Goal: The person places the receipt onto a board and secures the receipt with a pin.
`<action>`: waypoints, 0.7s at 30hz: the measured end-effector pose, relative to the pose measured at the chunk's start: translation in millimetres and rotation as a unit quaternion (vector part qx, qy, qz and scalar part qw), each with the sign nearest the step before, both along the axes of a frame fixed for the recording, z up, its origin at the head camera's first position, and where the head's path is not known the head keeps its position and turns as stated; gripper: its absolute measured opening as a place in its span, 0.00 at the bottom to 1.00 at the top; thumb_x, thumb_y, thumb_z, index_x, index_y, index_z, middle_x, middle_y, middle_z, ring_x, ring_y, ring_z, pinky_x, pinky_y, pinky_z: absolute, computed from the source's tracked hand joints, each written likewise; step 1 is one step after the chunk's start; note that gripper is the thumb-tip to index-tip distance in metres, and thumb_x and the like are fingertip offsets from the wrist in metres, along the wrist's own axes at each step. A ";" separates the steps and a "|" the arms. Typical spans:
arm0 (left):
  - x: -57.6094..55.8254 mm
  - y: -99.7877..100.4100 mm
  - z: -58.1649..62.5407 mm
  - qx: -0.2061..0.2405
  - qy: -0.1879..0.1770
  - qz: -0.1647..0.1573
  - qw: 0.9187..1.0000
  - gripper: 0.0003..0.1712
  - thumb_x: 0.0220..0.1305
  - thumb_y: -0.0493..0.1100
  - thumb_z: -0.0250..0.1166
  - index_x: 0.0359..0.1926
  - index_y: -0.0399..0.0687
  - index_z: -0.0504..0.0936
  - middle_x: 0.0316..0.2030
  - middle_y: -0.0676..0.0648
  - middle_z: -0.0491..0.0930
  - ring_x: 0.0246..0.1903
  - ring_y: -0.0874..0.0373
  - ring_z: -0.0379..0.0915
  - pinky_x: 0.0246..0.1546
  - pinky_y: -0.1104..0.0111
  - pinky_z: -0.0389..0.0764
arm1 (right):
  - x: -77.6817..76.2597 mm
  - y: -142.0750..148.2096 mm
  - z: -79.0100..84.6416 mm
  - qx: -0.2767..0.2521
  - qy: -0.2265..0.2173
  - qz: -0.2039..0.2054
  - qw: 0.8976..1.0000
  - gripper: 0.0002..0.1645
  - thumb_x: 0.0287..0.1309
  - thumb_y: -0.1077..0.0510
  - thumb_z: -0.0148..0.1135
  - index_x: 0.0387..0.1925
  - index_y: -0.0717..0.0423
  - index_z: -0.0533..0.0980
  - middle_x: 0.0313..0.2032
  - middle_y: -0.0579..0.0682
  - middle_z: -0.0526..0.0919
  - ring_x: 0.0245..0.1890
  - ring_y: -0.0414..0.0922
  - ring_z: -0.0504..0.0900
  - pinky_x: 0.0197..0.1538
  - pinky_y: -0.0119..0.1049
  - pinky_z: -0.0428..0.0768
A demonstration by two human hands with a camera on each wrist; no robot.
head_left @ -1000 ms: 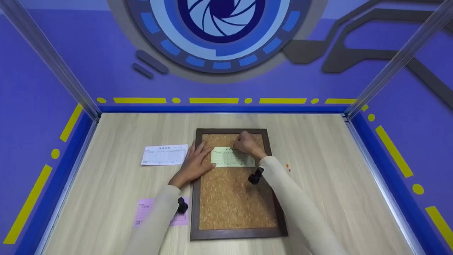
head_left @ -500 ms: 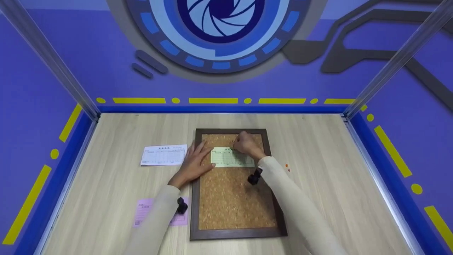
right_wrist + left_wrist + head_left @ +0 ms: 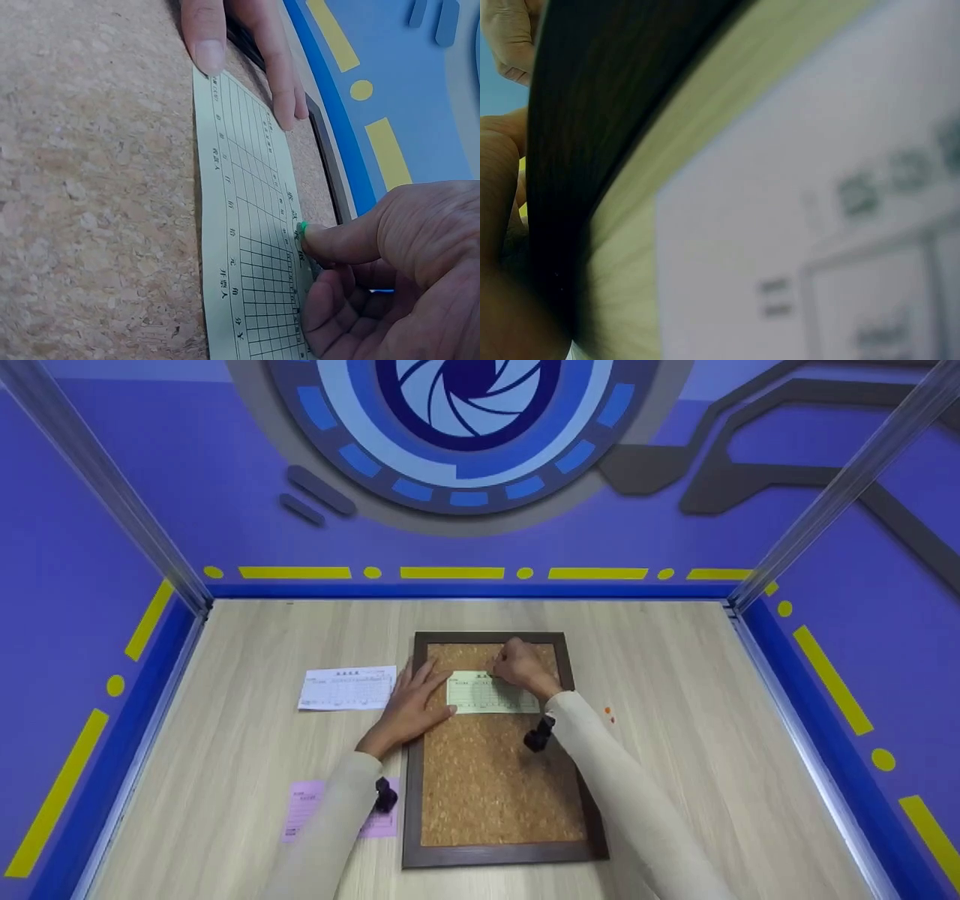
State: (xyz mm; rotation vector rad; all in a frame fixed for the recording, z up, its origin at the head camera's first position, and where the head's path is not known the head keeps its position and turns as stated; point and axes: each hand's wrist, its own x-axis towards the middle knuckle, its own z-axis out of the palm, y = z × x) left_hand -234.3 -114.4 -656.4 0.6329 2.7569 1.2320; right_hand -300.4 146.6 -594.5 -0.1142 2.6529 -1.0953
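Note:
A light green printed slip [image 3: 480,696] lies flat across the upper part of a cork board [image 3: 502,787] with a dark brown frame. My left hand [image 3: 411,706] is spread over the frame's left side, its thumb and fingertips holding down the slip's left end. At the slip's top edge, my right hand [image 3: 523,666] has its fingers curled. In the right wrist view, a small green push pin [image 3: 301,227] shows at the right thumb's tip, pinched against the printed heading; its point is hidden. The left wrist view mostly shows the dark frame [image 3: 600,112] and a blurred white slip.
Left of the board lie a white printed slip [image 3: 347,690] and a pink one [image 3: 304,810], the latter partly under the left sleeve. Small orange and red bits [image 3: 609,712] rest on the wooden table [image 3: 712,780] to the right. Blue-purple walls stand at the back and both sides.

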 end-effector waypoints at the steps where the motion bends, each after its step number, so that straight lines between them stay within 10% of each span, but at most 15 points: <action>1: 0.2 -0.1 1.0 0.000 -0.002 -0.001 1.000 0.43 0.71 0.57 0.72 0.82 0.52 0.73 0.88 0.40 0.52 0.86 0.29 0.28 0.80 0.29 0.39 | 1.5 -0.9 2.5 0.005 -0.001 -0.001 1.000 0.28 0.63 0.69 0.62 0.12 0.49 0.64 0.14 0.40 0.61 0.16 0.39 0.56 0.22 0.35 0.56; 21: 1.9 1.0 10.4 -0.015 -0.019 -0.002 1.000 0.43 0.72 0.57 0.70 0.82 0.51 0.71 0.88 0.39 0.51 0.86 0.27 0.29 0.81 0.31 0.38 | 11.3 10.2 -12.5 -0.036 0.078 0.018 0.996 0.14 0.68 0.67 0.70 0.24 0.56 0.81 0.26 0.42 0.78 0.24 0.39 0.70 0.29 0.32 0.67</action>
